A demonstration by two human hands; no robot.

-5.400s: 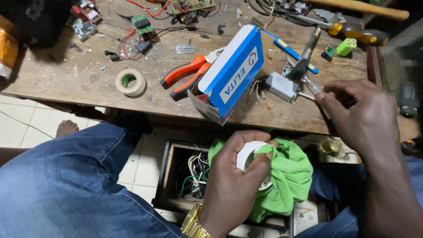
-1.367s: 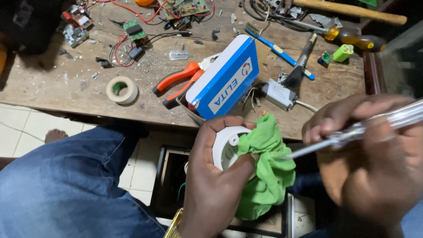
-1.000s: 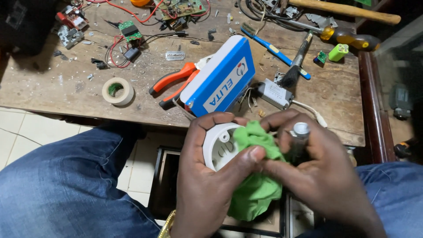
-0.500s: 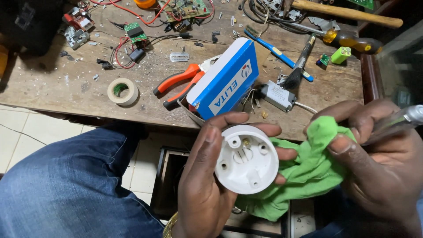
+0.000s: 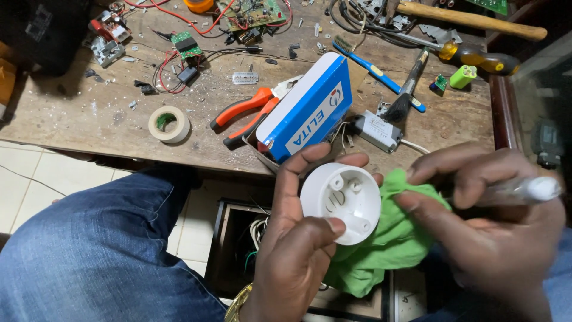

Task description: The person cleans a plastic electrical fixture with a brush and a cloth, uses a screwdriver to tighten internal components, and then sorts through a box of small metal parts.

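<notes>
**White round housing held over the lap, green cloth beside it**

The left hand (image 5: 298, 238) grips a white round plastic housing (image 5: 341, 203), thumb across its lower rim and fingers curled behind its upper edge. The housing's inner face is turned up toward the camera, showing small raised posts and slots. It sits just below the front edge of the wooden worktop (image 5: 89, 119), above the person's lap.

The right hand (image 5: 482, 226) is closed around two things: a clear-handled tool (image 5: 524, 189), blurred, pinched between thumb and forefinger and pointing to the right, and a green cloth (image 5: 387, 250), which its lower fingers press against. The cloth touches the right side of the housing and bunches beneath it.

On the worktop just behind the housing stands a blue and white box (image 5: 307, 110), tilted up on one edge. Orange-handled pliers (image 5: 244, 113) lie to its left, partly under it, and a roll of tape (image 5: 169, 124) lies further left. To the box's right rests a small white driver unit (image 5: 375, 131) with wires. Farther back lie a blue toothbrush (image 5: 372, 70), a hammer (image 5: 471, 19), a yellow-handled screwdriver (image 5: 471, 56) and green circuit boards (image 5: 253, 13) with red wires.

A leg in blue jeans (image 5: 95, 250) fills the lower left, and an open dark box with wires (image 5: 244, 244) sits on the floor below the hands
</notes>
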